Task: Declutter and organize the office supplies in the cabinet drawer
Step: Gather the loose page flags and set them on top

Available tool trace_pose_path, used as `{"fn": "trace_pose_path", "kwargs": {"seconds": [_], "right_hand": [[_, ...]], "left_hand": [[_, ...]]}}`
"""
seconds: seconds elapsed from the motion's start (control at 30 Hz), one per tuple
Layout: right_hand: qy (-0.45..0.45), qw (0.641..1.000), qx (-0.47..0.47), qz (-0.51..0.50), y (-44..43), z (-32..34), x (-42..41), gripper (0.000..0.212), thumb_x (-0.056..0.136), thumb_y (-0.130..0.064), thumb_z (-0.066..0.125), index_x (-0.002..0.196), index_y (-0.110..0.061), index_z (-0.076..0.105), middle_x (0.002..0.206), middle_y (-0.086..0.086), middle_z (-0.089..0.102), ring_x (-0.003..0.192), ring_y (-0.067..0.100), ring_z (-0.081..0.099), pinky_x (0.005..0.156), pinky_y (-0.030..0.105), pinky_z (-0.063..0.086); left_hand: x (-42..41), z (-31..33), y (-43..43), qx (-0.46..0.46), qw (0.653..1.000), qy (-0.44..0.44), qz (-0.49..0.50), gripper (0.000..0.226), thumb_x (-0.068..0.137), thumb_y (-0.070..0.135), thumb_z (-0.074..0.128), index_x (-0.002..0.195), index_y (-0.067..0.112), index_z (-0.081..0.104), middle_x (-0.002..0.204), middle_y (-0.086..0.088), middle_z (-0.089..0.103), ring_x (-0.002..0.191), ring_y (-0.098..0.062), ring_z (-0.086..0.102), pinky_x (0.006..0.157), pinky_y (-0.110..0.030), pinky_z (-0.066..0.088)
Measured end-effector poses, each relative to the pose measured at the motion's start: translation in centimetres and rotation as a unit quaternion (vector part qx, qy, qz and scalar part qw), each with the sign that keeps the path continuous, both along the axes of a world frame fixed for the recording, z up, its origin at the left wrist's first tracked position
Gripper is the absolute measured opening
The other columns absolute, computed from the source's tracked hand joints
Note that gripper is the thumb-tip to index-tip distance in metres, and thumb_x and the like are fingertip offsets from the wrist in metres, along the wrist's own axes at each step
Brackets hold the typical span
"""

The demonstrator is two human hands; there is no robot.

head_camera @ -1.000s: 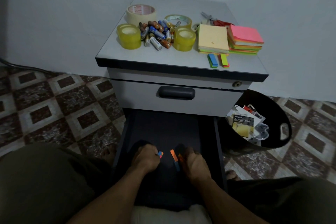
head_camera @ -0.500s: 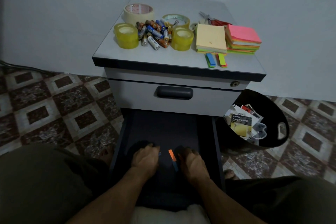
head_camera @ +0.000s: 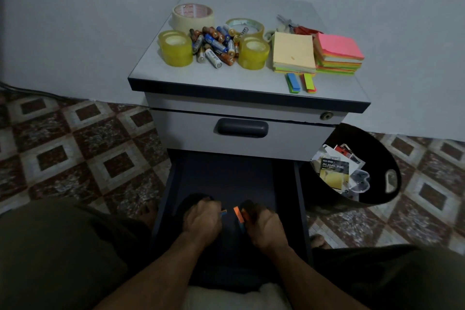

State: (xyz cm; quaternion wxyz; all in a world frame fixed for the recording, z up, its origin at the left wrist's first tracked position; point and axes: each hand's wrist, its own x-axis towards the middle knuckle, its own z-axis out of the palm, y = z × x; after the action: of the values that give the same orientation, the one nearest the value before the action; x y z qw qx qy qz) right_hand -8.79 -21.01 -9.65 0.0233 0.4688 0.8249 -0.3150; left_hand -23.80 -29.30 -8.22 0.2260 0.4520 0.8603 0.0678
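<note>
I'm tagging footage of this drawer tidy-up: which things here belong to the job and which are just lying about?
Job: open drawer; small flag strip pinched by left hand; orange flag strips gripped by right hand; batteries, tape rolls, sticky note pads, page flags, scissors on the cabinet top; bin of packaging.
Lying about: black cable on the floor; closed upper drawer.

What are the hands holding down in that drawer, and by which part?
Left hand pinches a small blue-orange flag by its end; right hand grips orange flags by one end.
</note>
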Motion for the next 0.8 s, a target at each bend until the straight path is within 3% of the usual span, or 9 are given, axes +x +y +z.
{"fn": "trace_pose_path", "kwargs": {"seconds": [0.07,0.17,0.33,0.5,0.57,0.67,0.73,0.8], "right_hand": [[0.026,0.999,-0.030,-0.025,-0.1,-0.2,-0.6,0.025,0.087,-0.043,0.063,0.103,-0.024,0.061,0.096,-0.002,0.068,0.090,0.020,0.068,0.079,0.031,0.056],[0.019,1.000,-0.020,-0.005,-0.5,0.4,-1.0,0.036,0.090,-0.055,0.054,0.103,-0.022,0.058,0.094,0.000,0.070,0.087,0.019,0.069,0.076,0.028,0.055],[-0.001,0.999,-0.046,0.014,-0.3,0.5,-0.5,0.029,0.093,-0.047,0.052,0.113,-0.027,0.060,0.106,-0.003,0.069,0.097,0.019,0.068,0.074,0.020,0.046],[0.002,0.998,-0.060,0.008,-0.8,0.2,-0.4,0.036,0.096,-0.043,0.049,0.124,-0.023,0.059,0.113,0.005,0.069,0.099,0.025,0.067,0.080,0.028,0.053],[0.007,0.998,-0.055,0.007,-0.9,0.2,-0.4,0.034,0.096,-0.040,0.051,0.127,-0.027,0.057,0.115,0.005,0.069,0.099,0.025,0.067,0.083,0.028,0.054],[-0.025,0.998,-0.056,-0.020,-0.5,-0.1,-0.2,0.034,0.097,-0.035,0.054,0.124,-0.015,0.060,0.115,0.011,0.068,0.102,0.029,0.066,0.078,0.024,0.049],[-0.045,0.997,-0.054,-0.030,-0.5,0.0,-0.1,0.036,0.095,-0.038,0.056,0.122,-0.014,0.062,0.116,0.012,0.068,0.104,0.030,0.066,0.081,0.028,0.051],[-0.052,0.997,-0.044,-0.025,-0.5,0.0,-0.1,0.036,0.093,-0.044,0.055,0.120,-0.020,0.062,0.115,0.011,0.068,0.103,0.031,0.066,0.084,0.031,0.054]], "left_hand": [[-0.2,-0.2,-0.1,0.033,0.999,-0.018,0.012,0.013,0.097,0.027,0.054,0.091,0.022,0.064,0.102,-0.002,0.064,0.089,-0.019,0.063,0.072,-0.033,0.051],[-0.2,-0.1,0.1,0.075,0.993,-0.086,0.009,0.016,0.096,0.024,0.058,0.080,0.025,0.059,0.091,0.004,0.061,0.073,-0.008,0.056,0.060,-0.025,0.042],[-0.4,0.4,2.0,0.106,0.983,-0.103,-0.106,0.007,0.095,0.024,0.062,0.098,0.024,0.069,0.100,0.005,0.060,0.095,-0.013,0.057,0.079,-0.030,0.049],[-0.7,0.3,3.2,-0.004,0.969,-0.065,-0.237,0.010,0.095,0.013,0.058,0.089,0.013,0.065,0.102,-0.003,0.059,0.098,-0.020,0.056,0.082,-0.038,0.050],[-0.9,0.1,3.2,-0.027,0.967,-0.051,-0.246,0.011,0.096,0.013,0.056,0.092,0.011,0.066,0.102,-0.004,0.057,0.093,-0.020,0.056,0.077,-0.035,0.049],[-0.5,0.4,3.4,-0.034,0.969,-0.032,-0.244,0.010,0.095,0.012,0.054,0.095,0.011,0.064,0.103,-0.005,0.057,0.090,-0.020,0.056,0.070,-0.033,0.045],[-0.3,0.7,3.5,-0.042,0.973,-0.026,-0.223,0.010,0.096,0.015,0.054,0.099,0.012,0.063,0.108,-0.007,0.060,0.094,-0.023,0.059,0.076,-0.035,0.049],[-0.3,1.0,3.5,-0.048,0.979,-0.019,-0.195,0.015,0.096,0.021,0.057,0.108,0.014,0.063,0.123,-0.009,0.058,0.111,-0.027,0.058,0.090,-0.036,0.049]]}}
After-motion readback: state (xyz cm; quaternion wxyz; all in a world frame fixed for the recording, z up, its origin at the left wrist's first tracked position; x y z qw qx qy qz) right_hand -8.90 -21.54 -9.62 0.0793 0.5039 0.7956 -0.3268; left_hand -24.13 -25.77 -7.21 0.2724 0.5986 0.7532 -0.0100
